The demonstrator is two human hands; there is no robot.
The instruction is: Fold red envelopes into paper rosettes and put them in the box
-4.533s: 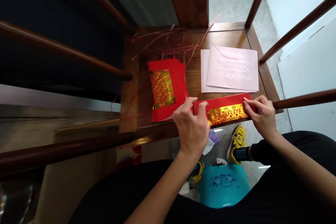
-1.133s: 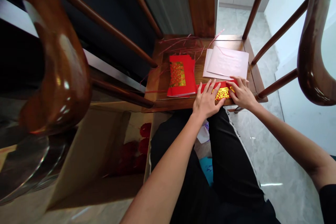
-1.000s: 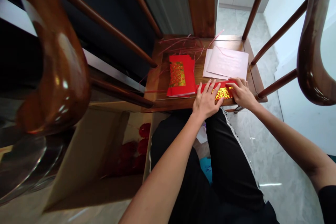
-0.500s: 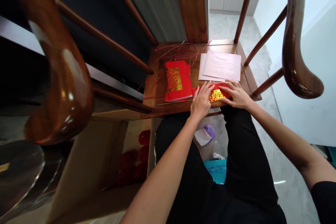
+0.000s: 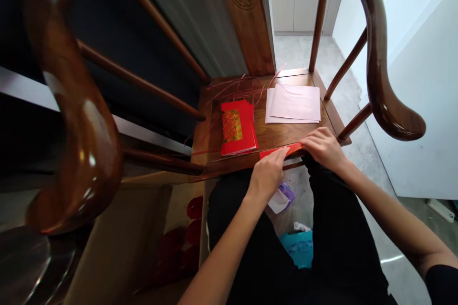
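A red envelope point(image 5: 294, 147) lies at the front edge of the wooden chair seat, seen as a narrow strip. My left hand point(image 5: 267, 174) grips its near side with the fingers bent over it. My right hand point(image 5: 324, 148) has closed fingers on its right end, hiding that corner. To the left, a stack of red envelopes point(image 5: 248, 126) with gold print rests on the seat. Two pale pink sheets point(image 5: 296, 102) overlap behind my hands.
Thin pink strings point(image 5: 238, 88) lie along the back of the chair seat point(image 5: 275, 132). Curved armrests point(image 5: 379, 71) rise on both sides. A cardboard box point(image 5: 110, 233) with red things inside stands at lower left. A purple-and-white packet point(image 5: 284, 195) and blue plastic point(image 5: 300, 248) are below the seat.
Both hands have drawn the envelope toward the seat's front edge and tilted it, so its gold print no longer shows. My fingers have gone from lying flat to gripping. The view has shifted slightly.
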